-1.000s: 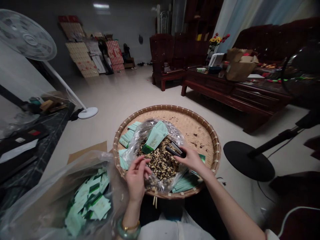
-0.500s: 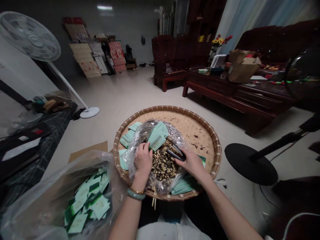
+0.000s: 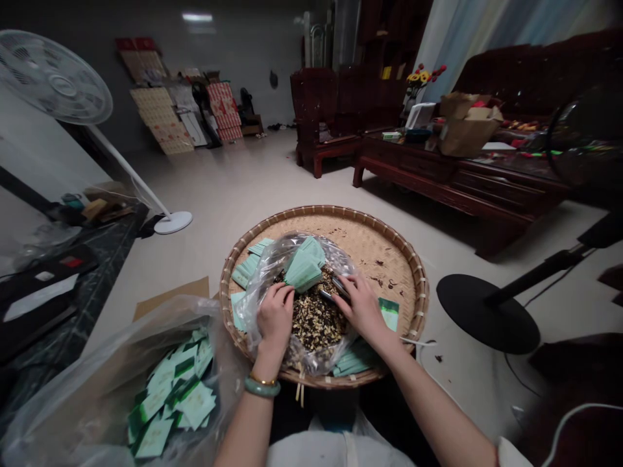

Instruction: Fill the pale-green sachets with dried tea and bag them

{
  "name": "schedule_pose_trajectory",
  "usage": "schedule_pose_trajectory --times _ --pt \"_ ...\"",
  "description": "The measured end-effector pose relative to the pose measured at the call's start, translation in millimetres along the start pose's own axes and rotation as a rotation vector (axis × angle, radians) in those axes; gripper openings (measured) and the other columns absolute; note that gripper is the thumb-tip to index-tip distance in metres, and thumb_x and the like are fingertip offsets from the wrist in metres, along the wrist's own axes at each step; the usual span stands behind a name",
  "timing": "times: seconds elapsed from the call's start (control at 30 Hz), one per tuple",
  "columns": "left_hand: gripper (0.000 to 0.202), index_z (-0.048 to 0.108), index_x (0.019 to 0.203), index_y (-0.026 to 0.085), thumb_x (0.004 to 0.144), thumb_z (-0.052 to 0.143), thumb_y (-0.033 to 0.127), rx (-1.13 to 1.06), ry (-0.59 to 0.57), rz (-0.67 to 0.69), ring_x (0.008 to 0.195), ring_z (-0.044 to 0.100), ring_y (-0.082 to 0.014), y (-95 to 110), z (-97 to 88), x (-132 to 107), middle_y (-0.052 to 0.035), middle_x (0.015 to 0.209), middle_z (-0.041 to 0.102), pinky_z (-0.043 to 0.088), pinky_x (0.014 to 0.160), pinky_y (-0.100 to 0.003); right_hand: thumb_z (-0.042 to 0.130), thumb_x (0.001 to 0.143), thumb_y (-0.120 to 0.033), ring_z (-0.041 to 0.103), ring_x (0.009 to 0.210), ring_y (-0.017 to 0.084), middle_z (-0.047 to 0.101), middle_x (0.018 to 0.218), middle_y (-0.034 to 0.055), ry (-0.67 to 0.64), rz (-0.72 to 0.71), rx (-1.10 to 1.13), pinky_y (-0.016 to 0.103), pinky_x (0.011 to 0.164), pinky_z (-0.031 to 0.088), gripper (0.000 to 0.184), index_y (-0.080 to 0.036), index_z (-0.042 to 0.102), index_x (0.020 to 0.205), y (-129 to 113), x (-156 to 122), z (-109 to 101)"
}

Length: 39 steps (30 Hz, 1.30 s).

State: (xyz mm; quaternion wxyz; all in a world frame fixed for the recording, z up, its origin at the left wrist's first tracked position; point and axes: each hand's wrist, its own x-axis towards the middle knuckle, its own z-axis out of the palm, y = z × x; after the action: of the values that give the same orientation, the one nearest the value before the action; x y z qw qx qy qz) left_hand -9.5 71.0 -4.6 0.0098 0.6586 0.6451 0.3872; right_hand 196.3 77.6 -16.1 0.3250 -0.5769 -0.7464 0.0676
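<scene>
My left hand (image 3: pixel 276 314) has its fingers bent together at the lower end of a fan of pale green packets (image 3: pixel 305 263). In my right hand (image 3: pixel 364 308) is a dark tong-like tool (image 3: pixel 328 295) with two arms apart, pointing left toward the packets. Both hands are over a clear plastic bag (image 3: pixel 257 279) holding a loose dark and pale yellow chopped mix (image 3: pixel 316 321). The bag rests in a round woven bamboo tray (image 3: pixel 341 224). More green packets (image 3: pixel 357 360) lie at the tray's near right, with others (image 3: pixel 246 269) along its left side.
On the left, a large plastic bag (image 3: pixel 97 383) holds many green packets (image 3: pixel 170 395). A white fan (image 3: pixel 172 222) stands beyond it. The base of a black fan (image 3: pixel 489 311) is on the right, and a white cable (image 3: pixel 421 342) crosses the tray rim. Behind is a wooden table (image 3: pixel 438 172).
My right hand has turned, so its fingers now cover more of the tool, uncovering a green packet to its right. My left hand stays by the packet fan. The view has shifted slightly.
</scene>
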Motion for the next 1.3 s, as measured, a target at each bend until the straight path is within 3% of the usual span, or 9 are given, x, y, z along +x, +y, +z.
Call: schedule_pose_trajectory --times 0.17,0.3,0.47,0.6,0.7,0.8,0.93,1.07,1.3 --pt "0.015 0.072 0.084 0.02 0.082 0.058 0.026 -0.242 -0.01 -0.077 0.083 0.065 -0.0196 4.5 -6.1 -0.7 -0.0069 0.092 0.071 0.05 0.072 -0.029 0.045 0.092 -0.028 0.05 0.116 0.026 0.054 0.124 0.0123 0.052 -0.115 0.193 0.04 0.097 0.044 0.047 -0.023 0.041 0.139 -21.3 14.8 6.1" --pt "0.016 0.072 0.084 0.021 0.08 0.061 0.031 -0.349 -0.053 -0.241 0.073 0.065 -0.0185 6.5 -10.6 -3.0 -0.0046 0.083 0.073 0.049 0.071 -0.029 0.042 0.093 -0.024 0.052 0.112 0.024 0.058 0.12 0.0116 0.114 -0.156 0.28 0.039 0.097 0.044 0.042 -0.022 0.048 0.134 -34.1 19.0 12.5" --pt "0.019 0.072 0.082 0.019 0.076 0.063 0.035 -0.429 -0.066 -0.325 0.067 0.065 -0.0177 5.3 -10.9 -4.5 -0.0039 0.078 0.074 0.05 0.067 -0.028 0.047 0.091 -0.024 0.055 0.1 0.023 0.062 0.105 0.0098 0.197 -0.17 0.34 0.039 0.088 0.046 0.028 -0.023 0.064 0.113 -36.6 18.5 12.7" --pt "0.017 0.073 0.081 0.019 0.076 0.063 0.032 -0.466 -0.078 -0.267 0.067 0.064 -0.0171 5.8 -10.5 -5.8 -0.0037 0.079 0.074 0.049 0.068 -0.028 0.06 0.084 -0.031 0.054 0.082 0.021 0.057 0.085 0.0073 0.258 -0.148 0.309 0.035 0.073 0.048 0.014 -0.019 0.068 0.087 -34.5 24.1 7.1" --pt "0.016 0.074 0.08 0.02 0.075 0.065 0.032 -0.487 -0.048 -0.231 0.069 0.063 -0.0168 6.0 -10.8 -6.2 -0.0039 0.079 0.073 0.049 0.069 -0.028 0.062 0.083 -0.028 0.053 0.075 0.019 0.058 0.075 0.005 0.234 -0.221 0.322 0.032 0.069 0.046 0.014 -0.019 0.065 0.073 -33.9 29.1 -0.6" --pt "0.018 0.074 0.079 0.019 0.07 0.07 0.034 -0.554 0.02 -0.282 0.067 0.061 -0.0154 5.2 -10.5 -4.8 -0.004 0.077 0.07 0.049 0.064 -0.026 0.06 0.083 -0.024 0.056 0.078 0.019 0.065 0.078 0.0052 0.236 -0.234 0.423 0.033 0.073 0.047 0.01 -0.02 0.066 0.075 -34.6 29.8 -9.1" --pt "0.022 0.071 0.077 0.016 0.065 0.073 0.033 -0.809 0.008 -0.422 0.061 0.058 -0.0117 6.6 -8.1 -2.4 -0.0017 0.07 0.067 0.049 0.061 -0.023 0.059 0.084 -0.023 0.057 0.078 0.019 0.066 0.077 0.0048 0.193 -0.135 0.535 0.032 0.071 0.047 0.011 -0.02 0.069 0.08 -35.7 25.6 -17.6" --pt "0.028 0.068 0.082 0.015 0.065 0.074 0.036 -1.06 -0.01 -0.53 0.061 0.059 -0.0101 14.3 -5.4 -3.5 0.0016 0.066 0.063 0.052 0.062 -0.022 0.064 0.08 -0.03 0.054 0.076 0.019 0.064 0.068 0.0031 0.099 -0.092 0.494 0.031 0.07 0.046 0.016 -0.02 0.069 0.068 -37.3 21.9 -21.1" --pt "0.031 0.068 0.088 0.016 0.07 0.069 0.041 -1.197 -0.077 -0.546 0.082 0.065 -0.0172 22.4 -5.2 -10.9 -0.005 0.09 0.069 0.06 0.067 -0.031 0.06 0.083 -0.024 0.055 0.079 0.02 0.07 0.08 0.0058 0.252 -0.13 0.47 0.034 0.074 0.046 0.013 -0.022 0.072 0.081 -41.8 14.8 -23.5"
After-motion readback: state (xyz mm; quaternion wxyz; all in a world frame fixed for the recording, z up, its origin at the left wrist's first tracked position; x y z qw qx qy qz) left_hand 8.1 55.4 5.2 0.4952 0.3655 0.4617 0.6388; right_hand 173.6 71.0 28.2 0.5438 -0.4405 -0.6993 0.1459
